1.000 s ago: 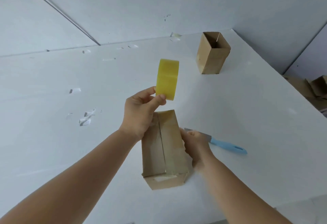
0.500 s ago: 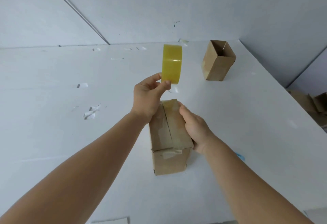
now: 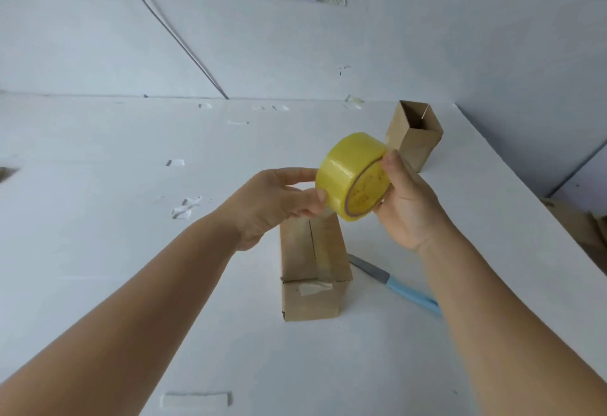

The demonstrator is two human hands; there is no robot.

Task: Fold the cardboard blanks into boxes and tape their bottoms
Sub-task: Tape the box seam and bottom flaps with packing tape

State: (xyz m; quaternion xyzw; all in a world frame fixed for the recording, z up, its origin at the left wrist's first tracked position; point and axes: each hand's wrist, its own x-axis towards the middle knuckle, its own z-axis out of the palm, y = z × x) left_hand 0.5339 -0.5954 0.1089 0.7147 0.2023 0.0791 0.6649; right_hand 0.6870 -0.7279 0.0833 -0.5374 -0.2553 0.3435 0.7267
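A yellow roll of tape (image 3: 348, 170) is held in the air above the table, with both hands on it. My left hand (image 3: 279, 200) pinches its left rim with thumb and fingers. My right hand (image 3: 405, 200) grips its right side, thumb on the top edge. Below them a folded cardboard box (image 3: 312, 271) stands on the white table (image 3: 131, 218), bottom flaps up, with a strip of tape along the seam and its end stuck down the near face. Neither hand touches this box.
A second cardboard box (image 3: 415, 134) stands open side up at the back right of the table. A knife with a blue handle (image 3: 399, 289) lies right of the near box. Tape scraps (image 3: 185, 207) dot the table's left half. Cardboard blanks (image 3: 588, 228) lie beyond the right edge.
My right hand left the box and rose to grip the tape roll. The roll turned so its core now faces me. The box stands free on the table.
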